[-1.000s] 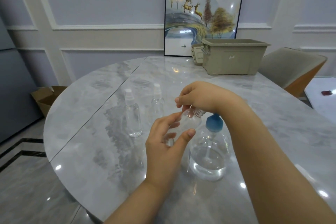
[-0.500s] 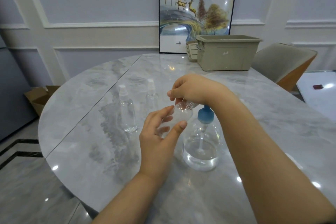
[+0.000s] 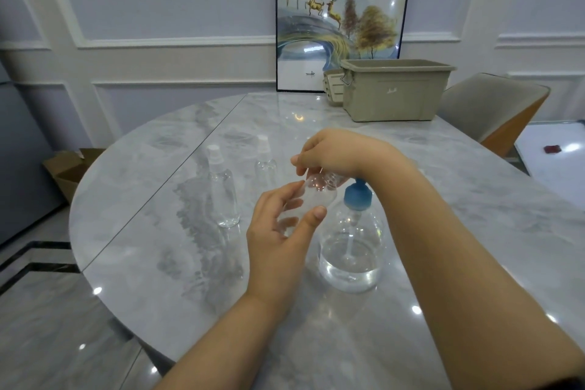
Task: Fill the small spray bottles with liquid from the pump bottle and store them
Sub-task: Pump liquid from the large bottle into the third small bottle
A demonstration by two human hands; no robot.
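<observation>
step: unscrewing the spray top off a small clear spray bottle (image 3: 311, 199) so I can fill it, as far as I can judge. Nothing looks filled or stored yet.

how to do it well: keep the body from spinning, twist only at the neck, and keep it upright-ish over the marble table (image 3: 152, 231) so the top doesn't get dropped. Bottle's thin plastic, so I'd go easy on the squeeze.

left hand (image 3: 281, 237): palm facing in, fingers and thumb curled around the bottle body, holding it tilted, lifted off the table I think.

right hand (image 3: 332, 153): arched over from above, wrist bent down, fingertips pinching the bottle's neck. The cap itself is hidden under my fingers.

pump bottle (image 3: 351, 247): blue pump head, partly full, standing just right of the bottle I'm holding.

other 2 spray bottles (image 3: 223, 190): capped, upright, further back on my left.

storage bin (image 3: 395, 92): beige, far side of the table, well apart.
</observation>
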